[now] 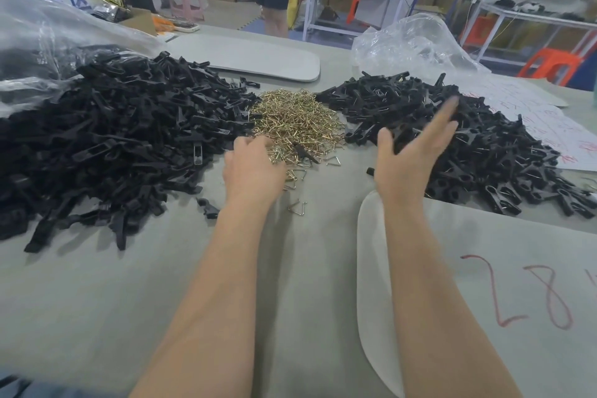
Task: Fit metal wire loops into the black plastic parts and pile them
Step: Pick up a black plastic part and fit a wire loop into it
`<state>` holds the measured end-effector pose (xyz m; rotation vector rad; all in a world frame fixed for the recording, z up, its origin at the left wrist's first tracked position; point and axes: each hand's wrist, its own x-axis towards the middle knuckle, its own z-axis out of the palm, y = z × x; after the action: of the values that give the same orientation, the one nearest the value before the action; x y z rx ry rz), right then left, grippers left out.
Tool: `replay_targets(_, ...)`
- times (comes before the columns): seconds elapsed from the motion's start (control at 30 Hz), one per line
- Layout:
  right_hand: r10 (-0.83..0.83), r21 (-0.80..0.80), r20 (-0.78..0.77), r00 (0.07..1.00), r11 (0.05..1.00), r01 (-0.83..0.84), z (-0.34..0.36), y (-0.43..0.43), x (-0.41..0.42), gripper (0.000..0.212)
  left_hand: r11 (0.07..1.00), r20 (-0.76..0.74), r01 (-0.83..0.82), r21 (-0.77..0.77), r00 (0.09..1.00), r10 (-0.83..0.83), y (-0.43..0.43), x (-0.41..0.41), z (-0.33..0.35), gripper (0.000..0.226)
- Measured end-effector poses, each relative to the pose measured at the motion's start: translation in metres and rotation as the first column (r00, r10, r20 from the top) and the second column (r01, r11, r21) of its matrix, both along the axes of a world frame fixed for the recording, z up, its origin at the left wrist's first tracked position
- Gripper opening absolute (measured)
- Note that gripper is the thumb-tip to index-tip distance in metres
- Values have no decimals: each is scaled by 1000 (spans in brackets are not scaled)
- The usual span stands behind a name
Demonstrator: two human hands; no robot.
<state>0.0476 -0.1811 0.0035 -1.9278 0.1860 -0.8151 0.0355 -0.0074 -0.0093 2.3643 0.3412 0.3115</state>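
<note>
On the worktop (97, 300), the left hand (253, 168) curls into the brass wire loops (297, 121) while the right hand (410, 158), fingers spread, hovers blurred over the right-side pile of black plastic parts (484, 152).

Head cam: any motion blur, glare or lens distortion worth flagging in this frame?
Head view: right hand is smeared by motion blur, fingers spread over the right pile of black parts; left hand at the wire loops is sharper. Glare on the plastic bag at left. Wide-angle bending shows at the frame edges. Lighting is soft, shadows faint.
</note>
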Motion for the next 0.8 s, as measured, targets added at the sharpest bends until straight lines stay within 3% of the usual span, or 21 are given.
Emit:
replay_targets(0.07,-17,-327,-55,998,945,-2,-4,6,-2,58,999,6,41,12,999,-41,-4,-1,-2,40)
replay_targets(0.13,161,-366,-105,981,911,-189,-8,13,-2,38,995,13,97,22,995,-97,-9,0,-3,38)
replay_targets(0.2,337,-420,-250,908,807,-416,-15,23,0,38,994,-1,105,30,995,-105,-11,0,-4,37)
replay_targets(0.27,303,-562,-463,833,626,-540,-27,35,4,42,996,-8,82,28,997,-82,-12,0,-5,36)
replay_targets(0.3,231,-585,-548,804,581,-566,-32,40,6,41,997,-9,72,28,997,-72,-13,0,-5,35)
replay_targets(0.4,156,-573,-613,775,588,-571,-40,47,5,39,998,-6,65,5,998,-64,-14,0,-5,33)
replay_targets(0.5,211,-587,-478,852,645,-489,-35,44,6,37,997,25,77,-27,997,-76,-16,2,-4,32)
replay_targets(0.57,337,-393,-296,894,810,-436,-24,45,4,32,987,84,89,-135,993,-78,-17,3,-1,32)
replay_targets(0.6,412,-173,-228,882,875,-453,-17,46,1,28,963,115,95,-250,991,-68,-17,3,2,29)
replay_targets(0.63,512,84,-179,840,858,-506,-9,48,-3,27,906,143,116,-406,988,-62,-17,2,6,26)
replay_targets(0.67,617,315,-140,774,769,-556,-4,49,-6,27,814,165,146,-563,984,-62,-17,1,10,24)
replay_targets(0.73,761,565,-90,643,571,-596,-1,51,-9,27,638,224,211,-740,973,-61,-16,-2,16,23)
replay_targets(0.8,819,617,-93,567,494,-613,1,54,-12,24,641,303,234,-732,953,-1,-15,-3,21,13)
